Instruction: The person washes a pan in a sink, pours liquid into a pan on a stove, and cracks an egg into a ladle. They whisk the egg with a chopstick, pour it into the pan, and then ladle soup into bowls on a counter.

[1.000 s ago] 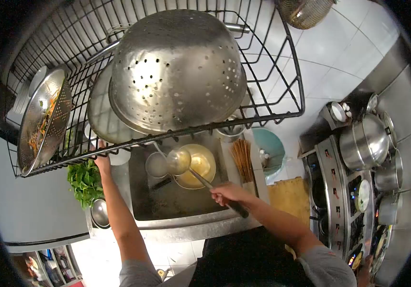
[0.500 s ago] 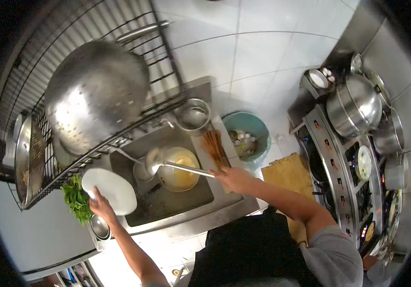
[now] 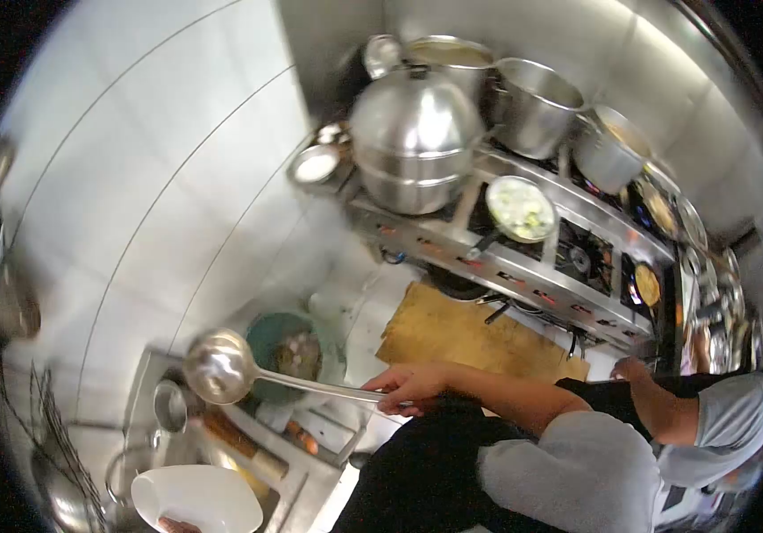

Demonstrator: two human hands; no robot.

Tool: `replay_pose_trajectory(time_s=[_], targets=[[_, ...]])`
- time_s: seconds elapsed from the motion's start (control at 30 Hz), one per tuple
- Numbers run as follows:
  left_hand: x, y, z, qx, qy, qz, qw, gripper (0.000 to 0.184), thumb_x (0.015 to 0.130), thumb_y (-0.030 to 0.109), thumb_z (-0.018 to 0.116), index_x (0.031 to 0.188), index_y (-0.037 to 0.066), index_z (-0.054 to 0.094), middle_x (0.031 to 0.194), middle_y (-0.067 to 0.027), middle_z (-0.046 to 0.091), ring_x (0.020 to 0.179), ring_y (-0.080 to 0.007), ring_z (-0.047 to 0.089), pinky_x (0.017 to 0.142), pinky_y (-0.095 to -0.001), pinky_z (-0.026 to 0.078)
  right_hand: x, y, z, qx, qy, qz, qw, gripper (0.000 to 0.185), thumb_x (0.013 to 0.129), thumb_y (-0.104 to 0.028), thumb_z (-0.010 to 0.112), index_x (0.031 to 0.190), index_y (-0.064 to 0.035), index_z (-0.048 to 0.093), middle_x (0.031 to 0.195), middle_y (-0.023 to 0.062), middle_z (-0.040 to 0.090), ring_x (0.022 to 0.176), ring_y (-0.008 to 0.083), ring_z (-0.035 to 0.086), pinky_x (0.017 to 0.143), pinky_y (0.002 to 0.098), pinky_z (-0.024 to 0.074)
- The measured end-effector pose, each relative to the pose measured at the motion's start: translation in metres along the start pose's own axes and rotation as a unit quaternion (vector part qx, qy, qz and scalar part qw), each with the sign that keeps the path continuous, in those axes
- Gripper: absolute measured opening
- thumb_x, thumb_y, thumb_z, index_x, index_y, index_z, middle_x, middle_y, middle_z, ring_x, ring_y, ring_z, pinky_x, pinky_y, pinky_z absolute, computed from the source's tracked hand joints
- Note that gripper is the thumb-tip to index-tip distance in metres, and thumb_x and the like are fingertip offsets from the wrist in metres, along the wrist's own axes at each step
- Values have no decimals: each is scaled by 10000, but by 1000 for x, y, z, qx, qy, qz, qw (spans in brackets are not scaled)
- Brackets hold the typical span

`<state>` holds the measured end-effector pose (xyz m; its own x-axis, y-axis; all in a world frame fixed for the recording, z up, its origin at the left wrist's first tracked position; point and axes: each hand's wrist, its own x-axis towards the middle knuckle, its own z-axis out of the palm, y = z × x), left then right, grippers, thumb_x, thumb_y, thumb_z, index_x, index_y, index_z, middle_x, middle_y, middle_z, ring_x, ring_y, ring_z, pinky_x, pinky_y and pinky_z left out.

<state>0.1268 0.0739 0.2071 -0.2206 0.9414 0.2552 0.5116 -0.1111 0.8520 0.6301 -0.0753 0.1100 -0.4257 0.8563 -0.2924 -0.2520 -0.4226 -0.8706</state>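
My right hand (image 3: 410, 389) is closed round the handle of a metal ladle (image 3: 221, 366), whose round bowl hangs in front of the green bucket and the sink's edge. At the bottom left, a white dish (image 3: 208, 499) with curved sides is held over the sink area. Only the fingertips of my left hand (image 3: 177, 525) show, on the dish's lower rim; the rest lies outside the frame. Beside the ladle's bowl is a metal pot (image 3: 171, 406) on the sink edge, and close to it a bundle of brown bristles (image 3: 232, 435), likely a brush.
A teal bucket (image 3: 285, 355) with scraps stands on the floor past the sink. Across from it is a stove (image 3: 523, 280) carrying a domed steamer (image 3: 417, 133), tall pots (image 3: 537, 107) and a pan of food (image 3: 521, 209). Cardboard (image 3: 461, 333) covers the floor. A co-worker's arm (image 3: 670, 404) is at right.
My view has swung right from the sink towards the stove. The ladle has come away from above the sink's basins, and the dish has moved along in my left hand.
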Motion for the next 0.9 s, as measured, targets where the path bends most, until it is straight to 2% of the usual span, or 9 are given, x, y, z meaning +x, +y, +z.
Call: replay_pose_trajectory(time_s=[0.1, 0.17, 0.27, 0.33, 0.43, 0.53, 0.6, 0.8, 0.9], targets=[[-8, 95, 92, 18, 33, -15, 999, 485, 946, 393, 592, 719, -36, 577, 632, -87, 566, 540, -188, 505, 500, -341, 438, -67, 16, -48, -52, 66, -12, 996, 223, 968, -229, 554, 1120, -66, 555, 676, -1, 545, 513, 95, 536, 447, 257, 445], [2, 135, 143, -10, -25, 45, 999, 501, 927, 450, 602, 755, -21, 592, 632, -86, 570, 551, -194, 509, 514, -360, 446, -103, 35, -66, -196, 122, 39, 972, 301, 968, -211, 542, 1223, -53, 523, 648, -9, 504, 521, 106, 521, 454, 276, 432], [5, 205, 233, -37, -75, 73, 994, 453, 912, 447, 623, 825, 3, 642, 685, -130, 619, 616, -213, 565, 572, -343, 470, -154, 88, -74, -136, 195, 86, 968, 255, 976, -301, 547, 1026, -51, 535, 683, 45, 566, 560, 133, 539, 497, 317, 447], [1, 263, 303, -232, -188, 80, 951, 338, 982, 358, 572, 795, 103, 453, 615, 52, 346, 517, -38, 306, 448, -230, 227, -179, 137, -77, -168, 245, 83, 951, 281, 973, -323, 551, 986, -42, 550, 713, 78, 603, 575, 148, 557, 537, 348, 461], [-21, 358, 395, -297, -285, 109, 905, 396, 999, 317, 555, 710, 126, 362, 576, 64, 280, 495, -30, 246, 432, -231, 164, -215, 178, -65, -209, 348, 87, 910, 300, 954, -320, 587, 978, -21, 578, 703, 82, 617, 603, 170, 602, 582, 374, 471], [-24, 431, 483, -320, -394, 156, 847, 403, 998, 335, 556, 700, 142, 364, 563, 73, 276, 480, -31, 238, 431, -236, 174, -244, 172, -43, -110, 413, 148, 892, 404, 906, -375, 594, 1079, -12, 632, 835, 183, 682, 744, 294, 657, 719, 445, 503], [-30, 476, 546, -356, -437, 182, 806, 395, 993, 333, 569, 696, 153, 380, 562, 81, 278, 469, -31, 219, 420, -244, 171, -250, 187, -32, -22, 483, 180, 857, 398, 909, -308, 608, 1188, -24, 606, 846, 171, 688, 706, 254, 662, 677, 411, 522], [-81, 618, 703, -341, -551, 221, 729, 440, 954, 430, 609, 662, 174, 402, 541, 77, 328, 438, -45, 296, 409, -232, 217, -233, 212, -10, 287, 586, 113, 750, 399, 888, -213, 673, 1199, 24, 588, 764, 87, 663, 593, 156, 617, 517, 317, 525], [-105, 669, 780, -324, -598, 261, 685, 424, 919, 424, 664, 680, 148, 446, 533, 75, 349, 438, -40, 315, 409, -232, 239, -210, 212, 0, 334, 641, 114, 682, 406, 885, -196, 678, 1206, 35, 583, 764, 92, 659, 579, 150, 604, 509, 316, 523]])
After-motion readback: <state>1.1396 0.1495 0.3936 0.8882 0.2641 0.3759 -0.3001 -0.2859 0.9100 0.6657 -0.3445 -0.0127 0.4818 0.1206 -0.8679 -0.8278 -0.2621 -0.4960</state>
